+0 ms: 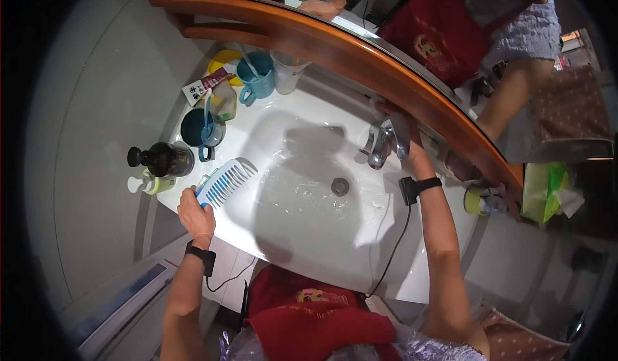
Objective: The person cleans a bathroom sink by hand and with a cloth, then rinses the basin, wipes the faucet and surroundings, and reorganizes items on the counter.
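My left hand (196, 211) is closed round the near end of a blue-and-white brush (222, 182), held over the left rim of the white washbasin (302, 257). Its blue and white bristle rows face up and to the right. At the far right of the basin, my right hand (407, 128) reaches in behind the chrome faucet (380, 147). Shadow and the faucet hide most of its fingers, so its grip on the lever is unclear. Shallow water lies in the bowl around the dark drain (340, 186).
On the left ledge stand a dark pump bottle (168, 160), a pale pump bottle (152, 183), a dark blue mug (197, 128), a turquoise mug (257, 74) and a clear cup (288, 74). A wood-framed mirror (270, 23) overhangs the back. Tissues (547, 192) sit far right.
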`<state>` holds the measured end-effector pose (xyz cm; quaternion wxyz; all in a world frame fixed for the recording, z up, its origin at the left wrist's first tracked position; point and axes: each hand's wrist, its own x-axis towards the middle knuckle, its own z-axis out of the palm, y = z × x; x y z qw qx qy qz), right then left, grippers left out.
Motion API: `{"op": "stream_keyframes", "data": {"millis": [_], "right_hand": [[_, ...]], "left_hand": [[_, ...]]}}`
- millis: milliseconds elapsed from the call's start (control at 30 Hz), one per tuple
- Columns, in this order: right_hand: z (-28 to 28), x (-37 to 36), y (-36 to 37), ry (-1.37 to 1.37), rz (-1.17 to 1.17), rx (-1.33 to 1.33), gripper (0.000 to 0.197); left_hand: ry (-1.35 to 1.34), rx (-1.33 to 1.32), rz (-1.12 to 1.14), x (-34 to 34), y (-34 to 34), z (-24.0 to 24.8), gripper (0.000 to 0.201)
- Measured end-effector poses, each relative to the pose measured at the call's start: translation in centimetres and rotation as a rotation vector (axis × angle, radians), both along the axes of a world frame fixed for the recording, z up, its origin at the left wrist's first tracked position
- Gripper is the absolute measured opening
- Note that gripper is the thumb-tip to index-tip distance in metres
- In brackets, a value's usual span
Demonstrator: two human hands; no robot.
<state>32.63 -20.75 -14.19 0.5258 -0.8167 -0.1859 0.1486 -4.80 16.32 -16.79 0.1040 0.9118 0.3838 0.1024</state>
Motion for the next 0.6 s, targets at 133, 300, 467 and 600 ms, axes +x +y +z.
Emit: {"op": "stream_keyframes", "data": {"millis": [133, 300, 467, 600], "right_hand": [[-1.2, 1.0, -0.9, -0.161, 0.072, -0.176, 0.046], [-3.9, -0.3, -4.2, -0.586, 0.02, -0.582, 0.052], [-1.8, -4.2, -3.6, -0.559, -0.168, -0.69, 0.058], [-2.6, -5.1, -5.5, -0.709, -0.231, -0.785, 0.058]], "left_hand": [[-0.006, 0.017, -0.029, 0.4, 0.1, -0.2, 0.044], [-0.017, 0.015, -0.029, 0.1, -0.1, -1.1, 0.042], [0.043, 0.009, 0.02, 0.0, -0.2, -0.3, 0.043], [0.027, 0.01, -0.014, 0.3, -0.5, -0.5, 0.043]]}}
